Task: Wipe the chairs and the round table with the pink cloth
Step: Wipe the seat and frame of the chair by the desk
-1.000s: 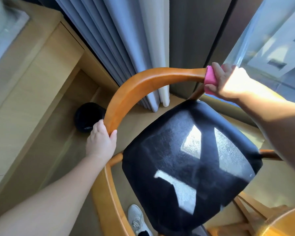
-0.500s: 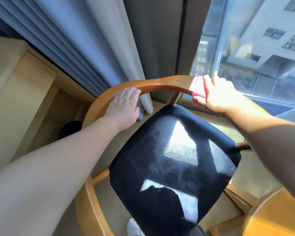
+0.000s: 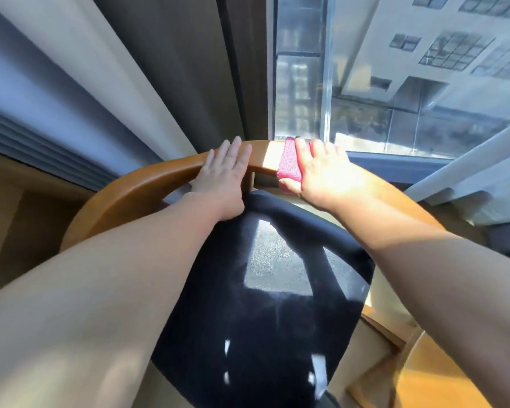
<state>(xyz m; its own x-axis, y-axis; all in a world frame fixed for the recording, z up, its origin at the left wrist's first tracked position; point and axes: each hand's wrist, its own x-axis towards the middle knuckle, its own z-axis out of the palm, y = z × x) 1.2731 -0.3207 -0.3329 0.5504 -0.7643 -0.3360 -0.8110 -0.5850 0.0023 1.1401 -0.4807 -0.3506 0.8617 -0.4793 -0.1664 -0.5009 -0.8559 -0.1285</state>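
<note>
The pink cloth (image 3: 290, 165), a folded, nubbly pad, lies draped over the top of the curved honey-brown wooden backrest rail (image 3: 147, 184) of the chair, at the middle of the arc just in front of the window. At far left, pale grey pleated curtains (image 3: 56, 92) hang down behind a light wooden ledge (image 3: 9, 219). The rail sweeps up from the lower left, and the left hand (image 3: 223, 175) rests flat on it, palm down, fingers (image 3: 236, 151) stretched out and released rather than curled around the wood. A short sunlit stretch of bare rail separates this hand from the cloth. The right hand (image 3: 324, 175) presses on the cloth from above, its fingers (image 3: 302, 151) laid over the far side and the thumb tucked under the near edge, so the cloth is grasped against the rail. Below both forearms sits the chair's black upholstered seat (image 3: 277, 290), marked with bright patches of sunlight. Beyond the rail, the tall glass window (image 3: 395, 83) shows pale buildings outside. At the lower right corner, part of the orange-brown wooden round table (image 3: 442, 378) shows, close beside the seat.
</note>
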